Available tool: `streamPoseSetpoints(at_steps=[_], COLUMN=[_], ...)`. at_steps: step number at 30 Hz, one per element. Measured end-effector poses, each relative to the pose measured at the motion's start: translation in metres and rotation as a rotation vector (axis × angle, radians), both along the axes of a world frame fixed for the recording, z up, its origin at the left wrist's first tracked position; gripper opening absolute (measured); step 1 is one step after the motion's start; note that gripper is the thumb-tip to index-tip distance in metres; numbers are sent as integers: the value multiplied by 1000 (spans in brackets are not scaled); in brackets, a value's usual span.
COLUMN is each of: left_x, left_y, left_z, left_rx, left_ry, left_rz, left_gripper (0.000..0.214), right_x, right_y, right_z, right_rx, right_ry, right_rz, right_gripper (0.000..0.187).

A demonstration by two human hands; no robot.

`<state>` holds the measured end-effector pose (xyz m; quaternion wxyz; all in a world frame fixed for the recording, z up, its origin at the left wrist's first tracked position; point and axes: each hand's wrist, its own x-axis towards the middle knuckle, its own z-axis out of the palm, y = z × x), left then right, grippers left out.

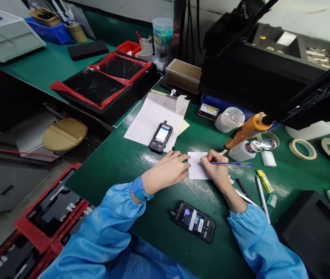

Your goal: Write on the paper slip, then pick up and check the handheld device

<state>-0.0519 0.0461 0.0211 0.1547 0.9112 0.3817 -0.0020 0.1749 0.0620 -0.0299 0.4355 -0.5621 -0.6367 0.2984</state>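
Small white paper slip [196,166] lies on the green mat [118,162]; no writing on it can be read. Right hand [215,167] curls closed around a blue pen [229,164], tip on the slip, wrist bent inward. Left hand [169,170] lies flat, fingers together, pressing the slip's left edge. Just beyond the slip, a black handset [160,136] with lit screen rests on a ruled form [153,116], print too small to read. Nearer than the slip, a second handset [194,221] bears white labels, illegible. Right of the slip, an orange tool [246,131].

Green bench mat [118,162] carries two handsets [160,136] (one face-up), paper [197,166], tape rolls [302,148].
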Motion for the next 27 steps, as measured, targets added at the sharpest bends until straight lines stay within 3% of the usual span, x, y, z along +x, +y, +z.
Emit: streamPoseSetpoints(at_steps=[5, 12, 14, 18, 21, 23, 27], left_x=[-1, 0, 1, 3, 5, 6, 8], left_y=[0, 1, 2, 3, 3, 3, 6], left_z=[-6, -10, -11, -12, -10, -9, -8], left_rx=[28, 86, 114, 147, 202, 237, 265], left_ry=[-20, -22, -33, 0, 35, 38, 56], left_rz=[-7, 32, 45, 91, 107, 103, 78], left_gripper=[25, 25, 24, 24, 38, 44, 36], right_x=[2, 1, 4, 18, 28, 32, 39], right_y=[-2, -3, -2, 2, 3, 0, -27], right_z=[-8, 3, 3, -5, -10, -8, 9], right_rx=[-11, 100, 175, 354, 440, 515, 659], right_ry=[64, -4, -97, -374, -555, -585, -449], right_rz=[-52, -95, -83, -16, 10, 12, 13], right_gripper=[36, 59, 53, 24, 39, 44, 29])
